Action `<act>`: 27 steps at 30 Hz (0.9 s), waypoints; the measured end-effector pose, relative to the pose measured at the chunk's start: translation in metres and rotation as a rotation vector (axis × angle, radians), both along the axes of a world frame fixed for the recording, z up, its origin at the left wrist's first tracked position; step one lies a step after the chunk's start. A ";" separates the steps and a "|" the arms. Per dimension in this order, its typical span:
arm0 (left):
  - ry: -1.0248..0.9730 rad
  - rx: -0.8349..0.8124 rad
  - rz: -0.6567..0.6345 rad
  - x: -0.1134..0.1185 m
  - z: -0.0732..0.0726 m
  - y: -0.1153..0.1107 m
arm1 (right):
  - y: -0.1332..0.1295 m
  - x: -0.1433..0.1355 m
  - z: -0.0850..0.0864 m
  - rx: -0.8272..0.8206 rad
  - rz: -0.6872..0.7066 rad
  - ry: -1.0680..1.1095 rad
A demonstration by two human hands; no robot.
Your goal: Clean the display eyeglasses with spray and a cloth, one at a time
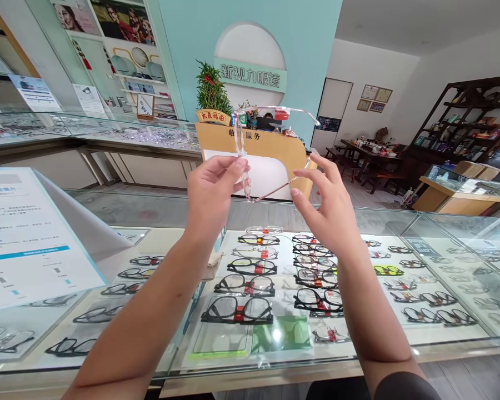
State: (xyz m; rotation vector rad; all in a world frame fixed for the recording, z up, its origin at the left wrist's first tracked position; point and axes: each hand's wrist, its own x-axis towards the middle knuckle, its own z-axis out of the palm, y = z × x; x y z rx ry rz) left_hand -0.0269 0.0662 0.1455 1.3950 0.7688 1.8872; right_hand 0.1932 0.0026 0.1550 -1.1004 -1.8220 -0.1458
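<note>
- So on my feed the left hand [212,186] has the clear glasses [240,145] pinched by the front, thumb against fingers.
- They're turned sideways, up above the glass counter [233,369], temples pointing right.
- Right hand [327,203] has its fingers spread by the lower temple [275,190]; honestly can't tell if they're touching it.
- Red tag [281,114] on the upper temple.
- Black glasses [258,320] lie inside the counter, wooden desk [216,141] beyond.

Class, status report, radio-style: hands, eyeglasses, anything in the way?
Left hand pinching clear-framed eyeglasses. Right hand open at one temple arm, contact unclear. Eyeglasses above glass display case; nothing seen blocking hands.
</note>
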 end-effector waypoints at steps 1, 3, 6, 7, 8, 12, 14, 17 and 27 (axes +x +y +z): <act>-0.034 0.003 0.005 0.000 0.000 0.001 | 0.000 0.000 0.000 -0.007 -0.011 -0.001; -0.102 0.010 0.016 -0.002 0.000 0.003 | -0.001 0.000 0.000 -0.024 -0.032 -0.007; -0.152 0.003 0.042 -0.005 0.002 0.005 | -0.002 0.000 -0.001 -0.050 -0.044 -0.030; -0.164 0.002 0.052 -0.005 0.002 0.006 | -0.002 0.000 -0.001 -0.061 -0.042 -0.041; -0.176 0.002 0.058 -0.006 0.002 0.007 | -0.003 0.000 -0.001 -0.069 -0.041 -0.050; -0.085 -0.024 0.010 -0.004 -0.001 0.010 | -0.002 -0.003 -0.001 -0.061 -0.070 -0.060; 0.014 -0.039 -0.021 -0.001 -0.003 0.008 | -0.001 -0.005 -0.001 -0.042 -0.074 -0.044; 0.109 -0.002 -0.040 0.007 -0.007 0.001 | 0.000 -0.011 -0.003 -0.050 -0.010 -0.027; 0.215 0.012 -0.249 0.020 -0.008 -0.019 | 0.006 -0.028 -0.014 -0.105 0.163 -0.005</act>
